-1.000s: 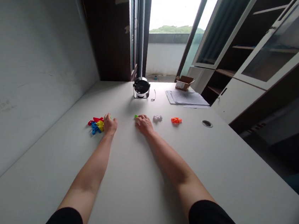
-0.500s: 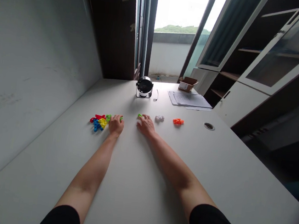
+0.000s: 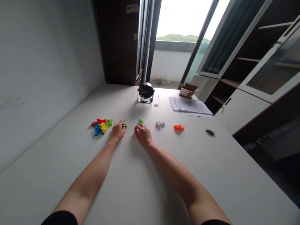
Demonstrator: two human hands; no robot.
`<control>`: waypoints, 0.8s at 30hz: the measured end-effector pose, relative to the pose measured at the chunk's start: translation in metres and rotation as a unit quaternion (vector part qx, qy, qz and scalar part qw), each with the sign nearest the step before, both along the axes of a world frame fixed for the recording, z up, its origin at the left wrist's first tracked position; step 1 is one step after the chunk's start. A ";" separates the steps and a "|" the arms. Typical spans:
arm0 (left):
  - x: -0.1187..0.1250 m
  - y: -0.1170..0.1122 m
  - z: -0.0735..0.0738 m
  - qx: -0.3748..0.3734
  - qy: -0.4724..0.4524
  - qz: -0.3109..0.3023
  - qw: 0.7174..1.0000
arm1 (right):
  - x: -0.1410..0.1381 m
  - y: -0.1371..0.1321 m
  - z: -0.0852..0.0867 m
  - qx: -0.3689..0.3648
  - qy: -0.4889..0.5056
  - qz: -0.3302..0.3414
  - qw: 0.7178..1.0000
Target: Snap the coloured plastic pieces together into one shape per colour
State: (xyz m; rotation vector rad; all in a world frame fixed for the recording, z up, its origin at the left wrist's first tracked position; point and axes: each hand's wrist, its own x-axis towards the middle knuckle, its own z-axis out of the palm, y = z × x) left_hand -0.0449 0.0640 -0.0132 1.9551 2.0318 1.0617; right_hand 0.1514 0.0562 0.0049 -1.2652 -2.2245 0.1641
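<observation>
A white desk (image 3: 135, 197) is seen running away from the viewer, with a plastered wall (image 3: 37, 61) along it at 9 o'clock, a glazed balcony door (image 3: 184, 16) at 12 o'clock and a glass-fronted cabinet (image 3: 251, 66) at 2 o'clock. Near the far edge, a round metal desk fan (image 3: 145, 92) is placed at 12 o'clock, with a stack of papers (image 3: 190, 105) and a small cardboard box (image 3: 187, 90) at 1 o'clock, and a cable grommet (image 3: 210, 133) is set into the desk at 2 o'clock. A heap of coloured plastic pieces (image 3: 100, 126) lies at 10 o'clock, just beside the left hand (image 3: 118, 130). That hand is held palm down with its fingers curled, and a small green piece (image 3: 124, 126) is at or against them, though whether it is gripped cannot be told. The right hand (image 3: 143, 134) is loosely half-open, with nothing seen in it. Ahead of it lie a second green piece (image 3: 141, 121), a white piece (image 3: 160, 124) and an orange piece (image 3: 178, 127), all spaced apart
</observation>
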 end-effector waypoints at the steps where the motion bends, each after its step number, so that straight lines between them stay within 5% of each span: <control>1: 0.001 -0.001 0.001 -0.002 -0.021 0.005 1.000 | 0.002 -0.004 0.000 -0.006 -0.002 -0.002 1.000; 6: 0.010 -0.008 0.010 -0.022 -0.077 0.002 0.997 | 0.014 -0.011 -0.007 -0.029 0.063 0.000 0.998; 11: 0.010 -0.028 0.018 -0.039 -0.142 -0.093 0.985 | 0.020 -0.002 -0.014 -0.079 0.139 0.012 0.987; 15: 0.004 -0.050 0.020 -0.063 -0.176 -0.161 0.969 | 0.017 -0.010 -0.013 -0.083 0.124 0.060 0.987; 24: 0.004 -0.063 0.023 -0.079 -0.193 -0.177 0.962 | 0.004 -0.034 -0.001 -0.053 0.087 0.132 0.986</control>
